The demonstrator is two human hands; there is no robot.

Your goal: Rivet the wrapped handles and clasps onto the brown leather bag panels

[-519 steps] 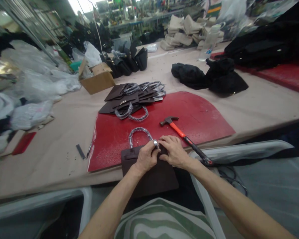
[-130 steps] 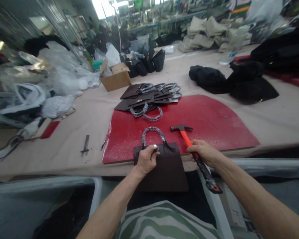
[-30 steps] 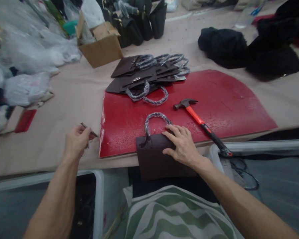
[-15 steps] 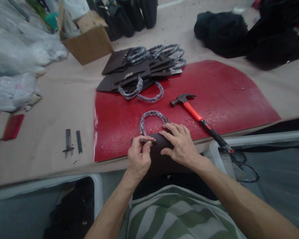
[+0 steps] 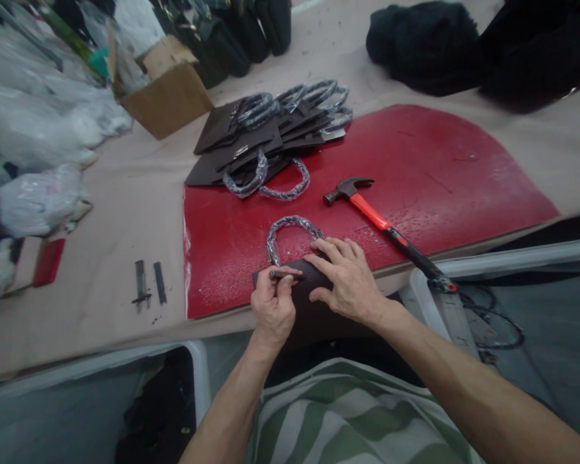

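My left hand (image 5: 273,308) pinches a short dark metal punch (image 5: 281,274) between thumb and fingers. The tool lies nearly level, its tip over a dark brown leather bag panel (image 5: 309,287). Fingers spread, my right hand (image 5: 345,277) rests flat on the panel's right side. A bag handle (image 5: 292,222) wrapped in clear plastic arches from the panel's far edge onto the red board (image 5: 222,251). The panel's near part hangs over the table edge. Beyond my right hand a claw hammer (image 5: 374,216) with an orange and black handle lies on the board.
Stacked brown bag panels (image 5: 251,138) with wrapped handles lie at the board's back left. Two small dark tools (image 5: 159,283) sit left of the board. Further back are a cardboard box (image 5: 167,96), plastic bags (image 5: 38,200) and black cloth (image 5: 420,48). Bins (image 5: 200,374) stand below the table edge.
The camera view has shifted and turned slightly. Both hands keep nearly the same place on the panel, and the left still holds the punch over it.
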